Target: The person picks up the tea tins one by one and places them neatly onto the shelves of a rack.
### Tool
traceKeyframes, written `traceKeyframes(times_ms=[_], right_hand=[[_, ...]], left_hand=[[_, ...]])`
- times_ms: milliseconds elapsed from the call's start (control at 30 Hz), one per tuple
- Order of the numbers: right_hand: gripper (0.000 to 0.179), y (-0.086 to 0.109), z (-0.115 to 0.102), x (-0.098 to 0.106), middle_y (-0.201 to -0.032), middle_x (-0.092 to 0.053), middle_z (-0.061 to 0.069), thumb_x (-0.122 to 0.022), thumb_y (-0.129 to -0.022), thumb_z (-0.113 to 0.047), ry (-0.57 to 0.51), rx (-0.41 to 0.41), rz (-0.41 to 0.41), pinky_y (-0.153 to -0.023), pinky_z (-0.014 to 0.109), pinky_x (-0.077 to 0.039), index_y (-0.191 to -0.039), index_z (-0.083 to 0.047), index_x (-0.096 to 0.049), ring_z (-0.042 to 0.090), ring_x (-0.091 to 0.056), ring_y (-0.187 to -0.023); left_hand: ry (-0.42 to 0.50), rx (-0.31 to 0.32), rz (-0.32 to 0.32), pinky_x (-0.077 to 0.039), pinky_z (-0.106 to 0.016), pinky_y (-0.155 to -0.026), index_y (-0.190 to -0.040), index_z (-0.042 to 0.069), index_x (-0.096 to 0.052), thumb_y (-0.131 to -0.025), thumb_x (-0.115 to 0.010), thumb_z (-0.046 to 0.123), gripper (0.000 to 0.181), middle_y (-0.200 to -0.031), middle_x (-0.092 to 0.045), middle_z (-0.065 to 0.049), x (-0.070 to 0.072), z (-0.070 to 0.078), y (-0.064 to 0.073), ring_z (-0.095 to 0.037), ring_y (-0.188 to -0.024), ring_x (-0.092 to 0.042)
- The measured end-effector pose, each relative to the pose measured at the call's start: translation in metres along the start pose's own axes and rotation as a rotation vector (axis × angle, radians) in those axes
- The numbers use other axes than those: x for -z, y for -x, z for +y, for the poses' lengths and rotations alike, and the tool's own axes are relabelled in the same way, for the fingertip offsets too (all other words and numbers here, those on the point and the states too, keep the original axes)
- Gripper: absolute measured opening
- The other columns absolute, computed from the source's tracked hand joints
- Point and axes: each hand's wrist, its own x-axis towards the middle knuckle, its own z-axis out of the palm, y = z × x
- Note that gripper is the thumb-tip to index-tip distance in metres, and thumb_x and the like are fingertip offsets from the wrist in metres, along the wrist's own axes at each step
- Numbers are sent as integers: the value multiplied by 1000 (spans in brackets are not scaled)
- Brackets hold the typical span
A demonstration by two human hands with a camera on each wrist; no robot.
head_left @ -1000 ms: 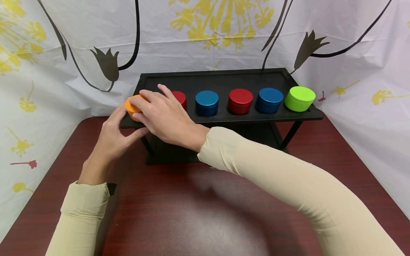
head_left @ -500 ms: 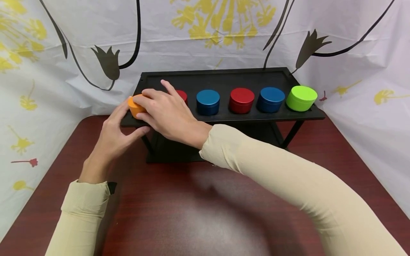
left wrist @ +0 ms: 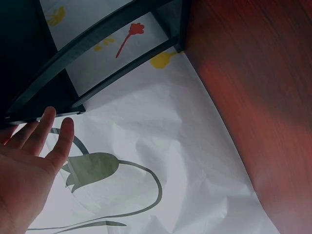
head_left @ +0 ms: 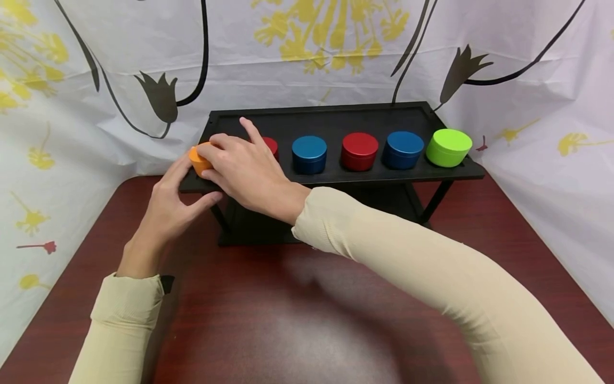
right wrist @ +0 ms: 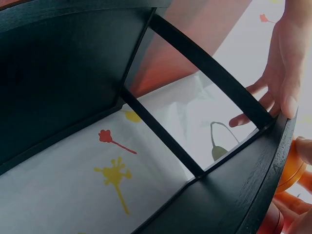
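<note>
My right hand pinches a round orange tin at the left end of the black shelf's top. One of its fingers sticks up. In the right wrist view, its fingertips lie around the orange tin. My left hand is at the same corner, its thumb at the shelf's front edge and a fingertip close beside the tin; contact with the tin is unclear. In the left wrist view, that hand's fingers extend fairly straight by the shelf end. A red tin is partly hidden behind my right hand.
Along the shelf top, to the right, stand a blue tin, a red tin, a darker blue tin and a lime green tin. Below is a lower shelf. The dark red table lies in front; a patterned sheet hangs behind.
The right hand's fingers have shifted slightly on the orange tin, and its raised finger is a little higher. The left hand and the other tins have stayed put.
</note>
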Motion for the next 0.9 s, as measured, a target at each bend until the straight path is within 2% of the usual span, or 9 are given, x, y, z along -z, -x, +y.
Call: traceKeyframes(times_ms=[200,367,600,767,900], right_hand=[[36,-1,-1,-2,-128,-61,-3,-56,-101,-39,22,-1,-11,-120,48,-15,-132,-21,-61,8,-57,-119],[38,2,0,-1,-129,-60,-2,-57,-100,-41,23,-4,-8,-119,52,-16,-132,-20,-60,10,-54,-121],[50,15,1,4,-139,-54,1,-40,-103,-51,57,-21,46,-118,55,-12,-141,-22,-53,16,-41,-136],[55,27,9,9,-150,-46,6,-38,-103,-52,41,-28,76,-120,52,-8,-146,-19,-49,24,-28,-146],[56,37,20,9,-151,-45,7,-39,-104,-50,32,-36,108,-120,53,-6,-148,-17,-48,26,-27,-147]], left_hand=[[2,-12,1,-29,-43,-116,-151,30,-44,-80,-84,23,82,-154,-40,10,0,-1,1,-16,-140,-38],[6,-23,8,-29,-44,-116,-151,28,-45,-80,-85,22,81,-154,-41,9,0,-1,1,-17,-140,-38],[-8,-56,15,-30,-43,-115,-150,33,-45,-81,-84,28,80,-152,-43,10,0,-2,-1,-17,-138,-40],[-4,-86,1,-27,-45,-117,-153,24,-42,-91,-71,40,70,-155,-40,1,1,-5,2,-22,-142,-37],[-15,-101,9,-27,-41,-118,-152,16,-43,-100,-58,42,60,-155,-41,-5,1,-7,2,-25,-141,-38]])
